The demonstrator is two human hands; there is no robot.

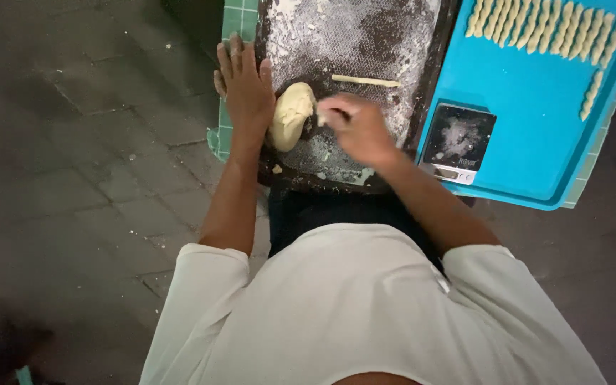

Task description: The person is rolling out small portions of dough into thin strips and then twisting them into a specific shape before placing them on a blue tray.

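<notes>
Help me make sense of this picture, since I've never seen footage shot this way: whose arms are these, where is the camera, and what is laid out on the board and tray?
No machine here: the one camera sits on a person's head and looks down, so you see their white shirt and both bare arms from above. The left hand lies flat, fingers spread, against a pale yellow lump of dough. The right hand is blurred beside the lump and seems to pinch a small bit of dough; I cannot tell for sure. Both work on a dark, flour-dusted board, where a thin rolled dough strip also lies. To the right, a bright blue plastic tray holds a small floury digital scale and a row of twisted dough sticks.
</notes>
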